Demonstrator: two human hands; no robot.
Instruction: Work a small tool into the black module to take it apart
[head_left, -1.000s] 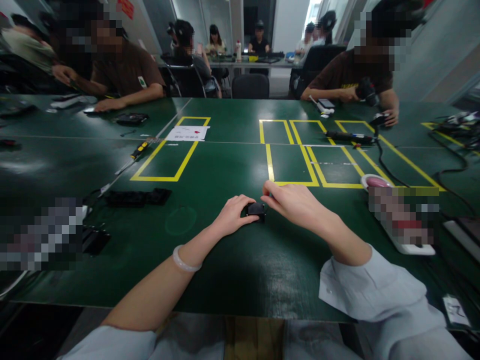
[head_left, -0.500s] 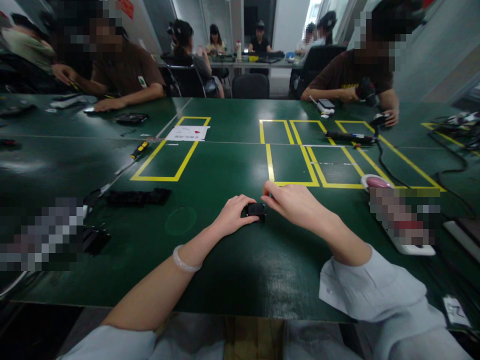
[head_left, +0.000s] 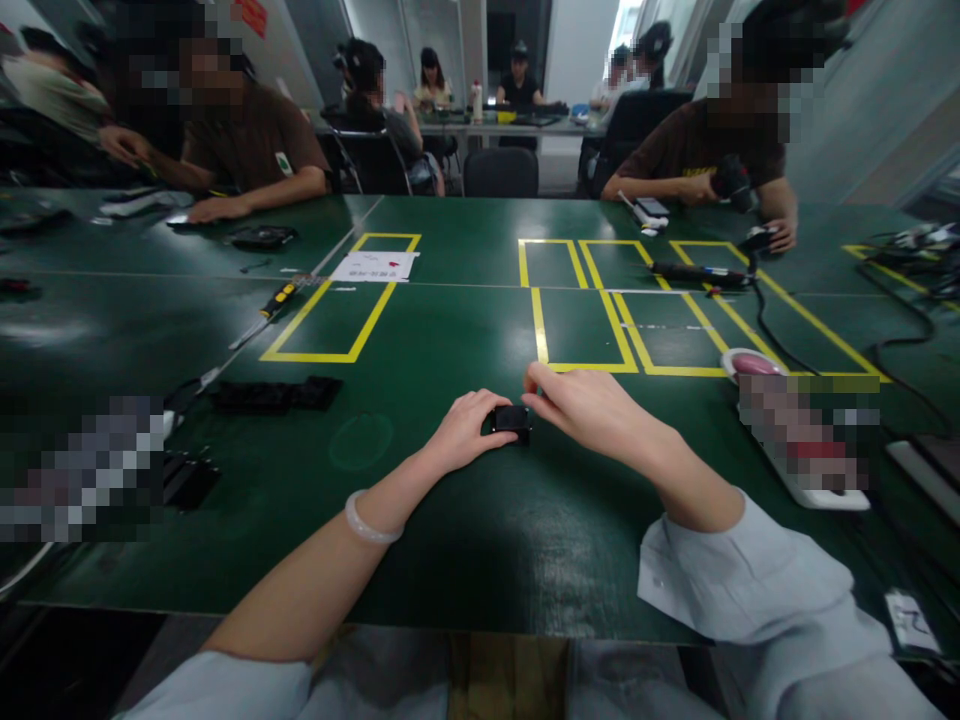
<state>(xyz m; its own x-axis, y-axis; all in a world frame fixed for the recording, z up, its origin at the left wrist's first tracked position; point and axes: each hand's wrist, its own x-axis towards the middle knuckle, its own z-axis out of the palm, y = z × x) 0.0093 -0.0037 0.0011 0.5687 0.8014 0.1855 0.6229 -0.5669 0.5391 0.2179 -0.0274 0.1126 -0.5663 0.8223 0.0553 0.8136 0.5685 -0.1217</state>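
A small black box-shaped part [head_left: 511, 420] is on the green table [head_left: 450, 550] in front of me. My left hand [head_left: 471, 430] grips it from the left, thumb along the near side and fingers along the far side. Just right of the part is my right hand [head_left: 589, 405], its thumb and forefinger brought together by the part's right edge. Whatever those fingertips pinch, if anything, is too small to make out.
Black parts [head_left: 277, 394] lie to the left, beyond them a yellow-and-black screwdriver [head_left: 279, 298] and a white paper [head_left: 375, 266]. On the right are a white-edged device [head_left: 832, 498], a black rod-shaped tool [head_left: 697, 274] and cables. Co-workers sit across the table.
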